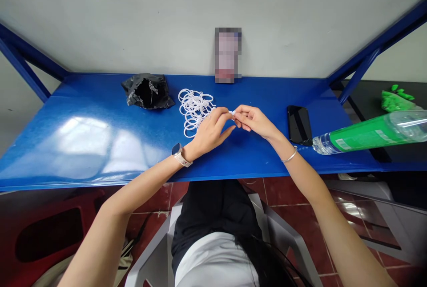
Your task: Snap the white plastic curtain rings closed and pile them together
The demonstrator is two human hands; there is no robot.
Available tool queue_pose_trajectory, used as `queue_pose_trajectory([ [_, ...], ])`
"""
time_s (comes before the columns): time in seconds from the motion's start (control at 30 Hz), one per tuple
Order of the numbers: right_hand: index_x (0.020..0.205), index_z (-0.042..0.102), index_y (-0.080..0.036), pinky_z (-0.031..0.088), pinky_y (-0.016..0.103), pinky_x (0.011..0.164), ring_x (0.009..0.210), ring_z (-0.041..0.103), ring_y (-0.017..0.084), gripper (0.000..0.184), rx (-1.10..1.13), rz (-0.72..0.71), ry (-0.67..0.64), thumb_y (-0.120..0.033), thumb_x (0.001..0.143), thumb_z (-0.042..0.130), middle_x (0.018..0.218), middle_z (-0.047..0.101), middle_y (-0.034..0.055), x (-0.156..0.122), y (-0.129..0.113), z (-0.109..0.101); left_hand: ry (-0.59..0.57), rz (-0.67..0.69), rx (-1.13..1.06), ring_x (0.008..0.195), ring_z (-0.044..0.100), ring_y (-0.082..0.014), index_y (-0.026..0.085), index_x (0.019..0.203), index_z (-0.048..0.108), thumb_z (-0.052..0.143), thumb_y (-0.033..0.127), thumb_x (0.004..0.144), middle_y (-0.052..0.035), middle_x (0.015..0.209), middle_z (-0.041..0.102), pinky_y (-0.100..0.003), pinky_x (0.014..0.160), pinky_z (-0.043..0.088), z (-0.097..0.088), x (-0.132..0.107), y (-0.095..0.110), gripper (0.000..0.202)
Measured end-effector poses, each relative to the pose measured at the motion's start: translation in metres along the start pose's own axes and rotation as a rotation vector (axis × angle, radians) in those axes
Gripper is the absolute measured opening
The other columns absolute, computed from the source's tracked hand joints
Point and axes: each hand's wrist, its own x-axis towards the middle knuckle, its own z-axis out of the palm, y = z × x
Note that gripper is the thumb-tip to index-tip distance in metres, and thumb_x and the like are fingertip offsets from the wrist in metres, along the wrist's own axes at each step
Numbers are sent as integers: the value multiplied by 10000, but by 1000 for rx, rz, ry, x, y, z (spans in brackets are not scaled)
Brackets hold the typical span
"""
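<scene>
Both hands meet above the blue table [100, 144] and pinch one small white piece [231, 112] between their fingertips. My left hand [208, 133] wears a watch and has its fingers closed on the piece. My right hand [255, 121], with a thin bracelet on the wrist, pinches the same piece from the right. Just behind my left hand lies a pile of white rings [194, 105].
A crumpled black plastic bag [147, 91] lies at the back left. A black phone [299, 124] lies flat to the right, beside a tipped clear bottle with a green label [370, 133]. A blurred upright object [228, 54] leans on the wall. Green things [396, 99] sit far right.
</scene>
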Motion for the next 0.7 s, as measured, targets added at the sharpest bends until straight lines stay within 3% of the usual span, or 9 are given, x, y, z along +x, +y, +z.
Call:
queue_pose_trajectory([
  [0.13,869,592,-165,259,201,412,438,379,38,455,-6,7,-55,-615,848,657,595,530,-61,-3,-2,4,-64,-248,-299,894,586,-160,182,1090,511,527,358,998,-67,1012,606,-260,701,486,-7,5,-2,199],
  [0.27,811,577,-167,239,200,422,473,340,44,470,33,-15,-128,-631,853,640,556,418,-84,-4,1,11,-88,-299,-386,886,538,-171,183,946,555,517,467,989,-67,966,604,-301,783,461,-15,12,-2,290],
  [0.37,770,580,-159,230,208,432,484,316,43,469,56,-55,-156,-613,884,613,565,407,-78,-4,0,13,-214,-363,-544,777,507,-151,171,835,563,458,558,988,-34,825,592,-295,751,418,-19,15,-4,429],
  [0.5,767,588,-158,235,208,430,481,332,47,441,117,-51,-171,-575,907,610,558,414,-75,-6,-5,13,-387,-537,-985,631,423,-107,159,685,530,468,664,936,6,672,502,-261,636,351,-19,15,-7,567],
  [0.7,745,566,-165,203,206,418,457,302,45,410,236,-65,-224,-534,909,636,546,402,-82,-8,-6,13,-364,-748,-1552,566,358,-92,155,624,525,676,593,841,36,559,379,-258,595,298,-14,13,0,511],
])
